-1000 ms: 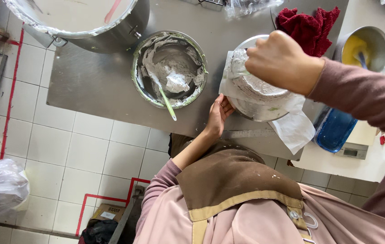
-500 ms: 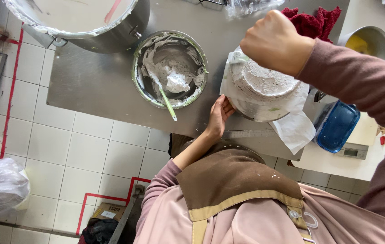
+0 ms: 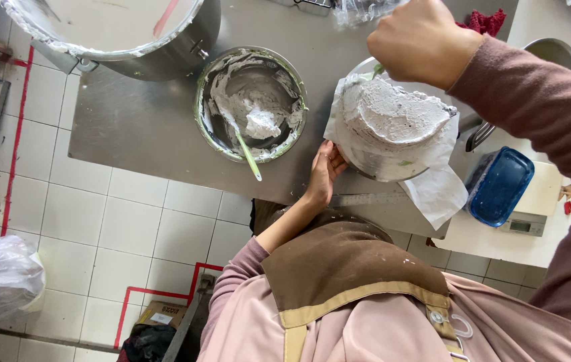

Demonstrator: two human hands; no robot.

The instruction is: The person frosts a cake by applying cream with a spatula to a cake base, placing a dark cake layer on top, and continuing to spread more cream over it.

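Observation:
A round cake (image 3: 392, 124) coated in grey cream sits on white paper (image 3: 436, 191) over a metal stand on the steel table (image 3: 138, 127). My left hand (image 3: 324, 173) rests with its fingers against the near-left rim of that stand. My right hand (image 3: 424, 43) is a closed fist above the cake's far edge; a small green-tinted tool pokes out under it, mostly hidden. Left of the cake stands a metal bowl (image 3: 213, 127) smeared with grey cream, with a green-handled spatula (image 3: 248, 157) leaning in it.
A large steel pot (image 3: 185, 47) stands at the far left of the table. A blue lidded container (image 3: 500, 184) and a scale (image 3: 526, 224) sit to the right, with a red cloth (image 3: 483, 20) and a metal bowl (image 3: 556, 50) behind. A plastic bag (image 3: 1, 278) lies on the tiled floor.
My right fist has moved from over the cake's top toward its far edge, uncovering the creamed top. My left hand has stayed at the near rim.

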